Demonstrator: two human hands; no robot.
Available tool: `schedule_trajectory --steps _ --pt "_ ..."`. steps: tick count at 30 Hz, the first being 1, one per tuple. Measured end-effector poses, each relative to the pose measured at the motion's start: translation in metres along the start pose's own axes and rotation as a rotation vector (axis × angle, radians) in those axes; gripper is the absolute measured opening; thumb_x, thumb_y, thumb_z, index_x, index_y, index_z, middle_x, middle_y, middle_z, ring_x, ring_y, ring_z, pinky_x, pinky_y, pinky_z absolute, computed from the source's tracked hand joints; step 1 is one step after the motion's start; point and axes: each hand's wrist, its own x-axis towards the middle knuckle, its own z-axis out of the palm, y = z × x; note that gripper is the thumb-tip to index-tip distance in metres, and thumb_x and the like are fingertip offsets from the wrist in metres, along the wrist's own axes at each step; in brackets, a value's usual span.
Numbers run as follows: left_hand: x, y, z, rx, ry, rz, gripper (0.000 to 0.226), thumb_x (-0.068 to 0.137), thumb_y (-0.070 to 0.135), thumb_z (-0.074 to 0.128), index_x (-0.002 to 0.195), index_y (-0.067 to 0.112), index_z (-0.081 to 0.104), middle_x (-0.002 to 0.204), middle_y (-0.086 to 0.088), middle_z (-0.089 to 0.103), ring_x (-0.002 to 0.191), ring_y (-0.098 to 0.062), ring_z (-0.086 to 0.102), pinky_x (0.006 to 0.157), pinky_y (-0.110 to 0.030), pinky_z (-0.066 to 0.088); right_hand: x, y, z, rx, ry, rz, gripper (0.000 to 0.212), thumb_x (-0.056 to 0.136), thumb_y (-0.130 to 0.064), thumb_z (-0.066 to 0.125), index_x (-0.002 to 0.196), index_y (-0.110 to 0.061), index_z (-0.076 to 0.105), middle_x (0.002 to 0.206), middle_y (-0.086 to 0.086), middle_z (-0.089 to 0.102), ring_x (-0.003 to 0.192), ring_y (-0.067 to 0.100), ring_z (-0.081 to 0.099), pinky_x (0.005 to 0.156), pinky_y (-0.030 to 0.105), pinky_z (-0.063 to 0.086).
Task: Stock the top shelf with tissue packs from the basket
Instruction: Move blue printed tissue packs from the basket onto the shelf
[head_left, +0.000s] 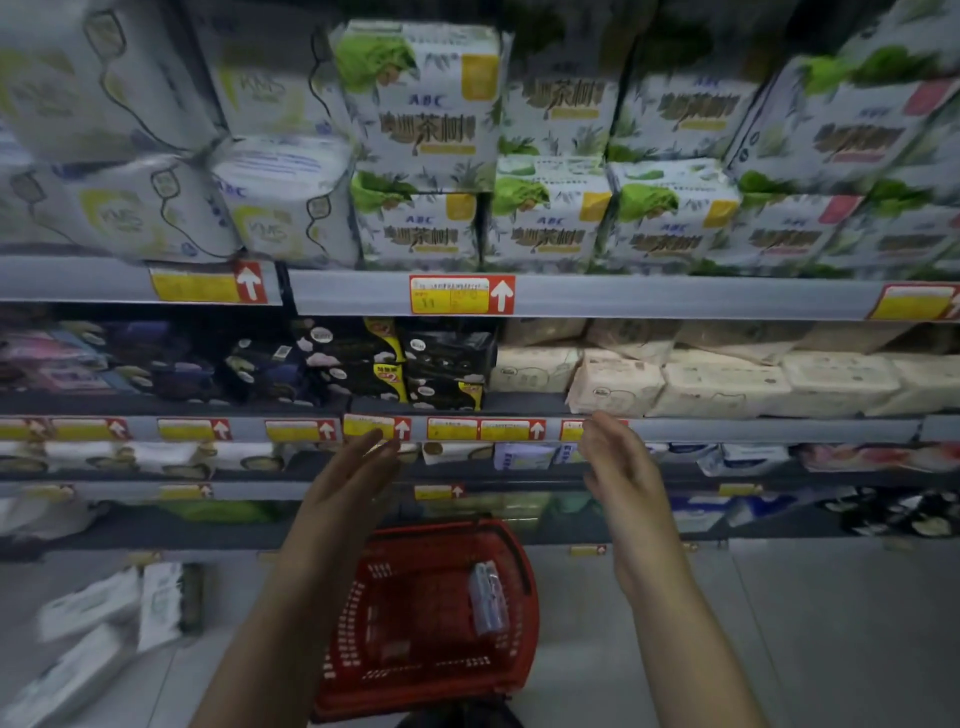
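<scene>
Red plastic mesh basket (363, 623) sits on the grey floor directly below the person, nearly empty. One small film-wrapped tissue pack (488, 605) leans on end against its right wall, and I cannot make out any others. A few loose white wrapped packs (98, 608) lie on the floor off to the left.

Above the basket both arms are raised. The left hand (358, 483) has straight, flat fingers. The right hand (621, 467) has loosely relaxed fingers. They are well apart and both are empty, hovering in front of the lower shelf lips and touching nothing.

The pack is probably light and soft, with a slick wrapper that gives when squeezed. A hold across its two broad faces, thumb on one side and fingers on the other, should work better than pinching a crimped end.

Further back, black printed packs (441, 364) and pale beige packs (722, 387) fill the middle shelf. Above them runs the grey metal shelf lip (675, 296) carrying a red-and-yellow price label (462, 295). Any pack going up must clear this edge.

On the highest shelf in view, white-and-green printed packs (423, 109) are stacked two high and pressed side by side. Free room seems scarce, though some dark space shows above the upper row to the right. A new pack would likely have to slide in there from the front.
</scene>
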Motion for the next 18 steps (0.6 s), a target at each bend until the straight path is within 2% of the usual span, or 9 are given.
schedule_trajectory --steps 2,4,7,11,13,16,18 --pt "0.000 -0.011 -0.004 0.014 0.002 -0.015 0.085 0.041 0.071 0.079 0.117 0.038 0.061 0.127 0.007 0.063 0.117 -0.010 0.059 0.095 -0.035 0.043 0.000 0.014 0.000 -0.002 0.005 0.036 0.020 0.094 -0.027 0.056 0.112 -0.036 0.056 0.120 -0.017 0.056 0.114 -0.001 0.051 0.104 0.029 0.038" --pt "0.001 -0.022 -0.006 0.005 0.013 -0.044 0.091 0.041 0.072 0.078 0.123 0.035 0.059 0.129 0.005 0.062 0.120 -0.012 0.057 0.095 -0.033 0.043 0.001 0.026 0.001 -0.014 0.002 0.060 0.019 0.094 -0.026 0.055 0.109 -0.036 0.055 0.119 -0.017 0.056 0.110 -0.005 0.051 0.103 0.028 0.038" --pt "0.003 -0.038 -0.007 -0.002 0.022 -0.098 0.074 0.049 0.059 0.069 0.118 0.035 0.057 0.129 0.002 0.061 0.121 -0.014 0.055 0.095 -0.030 0.042 0.005 0.043 0.004 -0.024 -0.005 0.102 0.018 0.094 -0.022 0.055 0.107 -0.035 0.056 0.118 -0.016 0.057 0.111 -0.001 0.053 0.102 0.028 0.038" --pt "0.007 -0.053 -0.013 -0.028 0.025 -0.135 0.045 0.065 0.045 0.065 0.109 0.034 0.061 0.120 0.006 0.066 0.119 -0.014 0.056 0.097 -0.032 0.041 0.010 0.057 0.010 -0.072 -0.031 0.126 0.026 0.094 -0.026 0.055 0.119 -0.030 0.053 0.122 -0.011 0.056 0.116 0.006 0.052 0.102 0.028 0.038" --pt "0.013 -0.061 -0.018 -0.025 0.049 -0.149 0.048 0.063 0.045 0.068 0.109 0.033 0.062 0.117 0.006 0.067 0.119 -0.015 0.057 0.097 -0.032 0.042 0.014 0.066 0.012 -0.097 -0.032 0.131 0.031 0.093 -0.027 0.056 0.124 -0.028 0.052 0.125 -0.009 0.055 0.118 0.007 0.051 0.101 0.028 0.038" --pt "0.023 -0.077 -0.024 -0.031 0.087 -0.179 0.067 0.051 0.053 0.071 0.112 0.030 0.061 0.124 -0.001 0.064 0.121 -0.020 0.055 0.108 -0.041 0.038 0.020 0.084 0.013 -0.111 -0.023 0.159 0.034 0.094 -0.025 0.055 0.128 -0.025 0.051 0.130 -0.005 0.054 0.121 0.010 0.050 0.106 0.034 0.038" --pt "0.030 -0.092 -0.026 -0.014 0.101 -0.204 0.057 0.065 0.044 0.075 0.117 0.025 0.061 0.123 -0.002 0.062 0.122 -0.024 0.053 0.108 -0.042 0.037 0.022 0.099 0.012 -0.107 -0.020 0.189 0.032 0.094 -0.024 0.055 0.126 -0.026 0.051 0.130 -0.005 0.054 0.120 0.010 0.050 0.107 0.035 0.038"
